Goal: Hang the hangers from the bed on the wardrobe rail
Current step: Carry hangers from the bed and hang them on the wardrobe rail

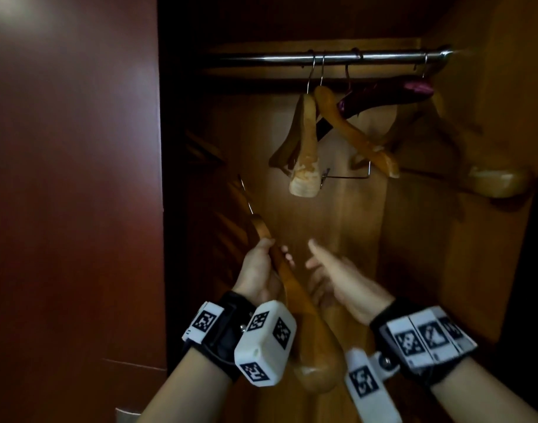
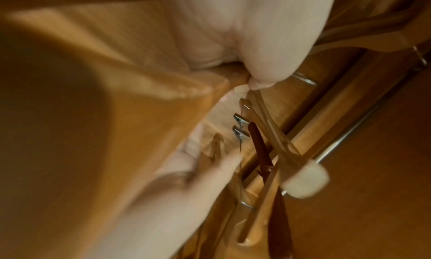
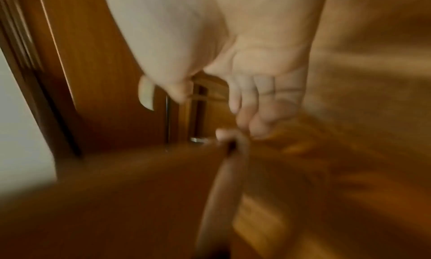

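Low in front of the open wardrobe, my left hand (image 1: 261,267) grips a wooden hanger (image 1: 318,340) by one arm, just below its neck. Its metal hook (image 1: 246,196) points up and to the left, well below the metal rail (image 1: 292,58). My right hand (image 1: 338,279) hovers just right of that hanger with the thumb raised and the fingers loosely bent, holding nothing. Several hangers are on the rail: two wooden ones (image 1: 304,154), a purple padded one (image 1: 393,94) and another wooden one (image 1: 499,181) at the far right. The left wrist view shows the held hanger (image 2: 104,115) as a large blur.
The dark red wardrobe door (image 1: 72,178) stands open on the left. Bare rail (image 1: 246,60) shows left of the hung hangers. The wooden back panel (image 1: 338,224) and right side wall (image 1: 490,270) close the space in.
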The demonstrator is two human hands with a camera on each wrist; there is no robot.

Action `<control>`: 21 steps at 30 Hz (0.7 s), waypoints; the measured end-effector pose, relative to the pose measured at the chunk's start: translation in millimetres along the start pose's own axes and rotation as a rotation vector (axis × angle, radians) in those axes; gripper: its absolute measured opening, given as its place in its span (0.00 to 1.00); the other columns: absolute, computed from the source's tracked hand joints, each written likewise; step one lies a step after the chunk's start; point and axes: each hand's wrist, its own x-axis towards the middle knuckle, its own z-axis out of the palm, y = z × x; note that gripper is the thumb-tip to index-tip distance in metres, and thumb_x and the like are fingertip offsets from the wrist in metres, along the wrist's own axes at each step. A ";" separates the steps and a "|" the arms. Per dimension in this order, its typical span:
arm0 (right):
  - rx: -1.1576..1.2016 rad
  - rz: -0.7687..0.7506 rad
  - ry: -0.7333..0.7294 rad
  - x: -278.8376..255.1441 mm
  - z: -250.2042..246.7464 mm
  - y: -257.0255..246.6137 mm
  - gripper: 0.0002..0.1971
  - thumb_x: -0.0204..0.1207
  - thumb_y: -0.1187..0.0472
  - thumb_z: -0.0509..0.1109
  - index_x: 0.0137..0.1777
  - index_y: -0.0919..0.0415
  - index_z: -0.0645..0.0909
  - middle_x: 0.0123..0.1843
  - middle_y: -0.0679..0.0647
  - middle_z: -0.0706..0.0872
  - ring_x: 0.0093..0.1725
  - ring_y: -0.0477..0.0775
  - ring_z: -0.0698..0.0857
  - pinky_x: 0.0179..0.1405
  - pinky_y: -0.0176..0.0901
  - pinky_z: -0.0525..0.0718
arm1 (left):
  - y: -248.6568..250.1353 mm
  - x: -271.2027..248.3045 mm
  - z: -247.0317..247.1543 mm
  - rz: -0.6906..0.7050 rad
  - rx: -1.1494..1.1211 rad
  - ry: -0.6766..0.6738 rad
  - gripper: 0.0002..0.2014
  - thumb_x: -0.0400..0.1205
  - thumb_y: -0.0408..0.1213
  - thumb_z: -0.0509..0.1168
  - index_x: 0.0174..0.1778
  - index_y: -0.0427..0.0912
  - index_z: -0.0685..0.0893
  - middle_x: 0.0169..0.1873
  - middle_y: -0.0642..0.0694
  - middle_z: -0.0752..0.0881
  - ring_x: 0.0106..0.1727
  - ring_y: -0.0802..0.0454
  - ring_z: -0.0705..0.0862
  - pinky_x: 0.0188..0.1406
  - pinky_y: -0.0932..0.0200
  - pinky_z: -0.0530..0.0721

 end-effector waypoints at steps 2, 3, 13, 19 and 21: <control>-0.056 -0.004 -0.114 -8.3 7.0 5.1 0.19 0.72 0.34 0.67 0.52 0.46 0.84 0.48 0.43 0.88 0.46 0.42 0.86 0.48 0.39 0.85 | -0.9 2.9 2.9 0.014 0.010 0.027 0.08 0.87 0.34 0.53 0.43 0.39 0.72 0.29 0.44 0.74 0.27 0.51 0.73 0.27 0.61 0.76; -0.078 -0.011 -0.138 -11.8 9.7 4.8 0.12 0.73 0.38 0.69 0.49 0.43 0.83 0.47 0.39 0.88 0.49 0.39 0.86 0.51 0.38 0.85 | -1.6 4.0 4.0 0.021 0.019 0.042 0.09 0.88 0.35 0.53 0.42 0.38 0.72 0.29 0.44 0.74 0.27 0.52 0.73 0.24 0.62 0.76; -0.157 0.052 -0.093 -2.0 12.1 -15.6 0.21 0.70 0.45 0.75 0.57 0.51 0.73 0.52 0.50 0.82 0.54 0.51 0.85 0.57 0.47 0.84 | 7.6 3.7 2.7 0.009 0.034 0.028 0.11 0.88 0.35 0.55 0.39 0.40 0.74 0.29 0.43 0.77 0.30 0.50 0.76 0.33 0.57 0.78; -0.117 0.030 -0.105 13.6 6.3 -31.7 0.52 0.42 0.37 0.85 0.68 0.62 0.78 0.61 0.64 0.85 0.55 0.61 0.86 0.63 0.56 0.83 | 7.5 3.3 -2.7 0.047 0.116 -0.063 0.16 0.88 0.43 0.54 0.53 0.34 0.81 0.46 0.35 0.87 0.49 0.40 0.83 0.65 0.43 0.77; -0.092 0.006 -0.077 14.5 6.5 -38.4 0.43 0.51 0.40 0.83 0.66 0.63 0.80 0.58 0.63 0.86 0.52 0.60 0.86 0.59 0.53 0.83 | 5.9 3.6 -3.9 0.060 0.156 -0.062 0.19 0.88 0.45 0.52 0.59 0.33 0.80 0.54 0.32 0.83 0.53 0.39 0.81 0.64 0.44 0.78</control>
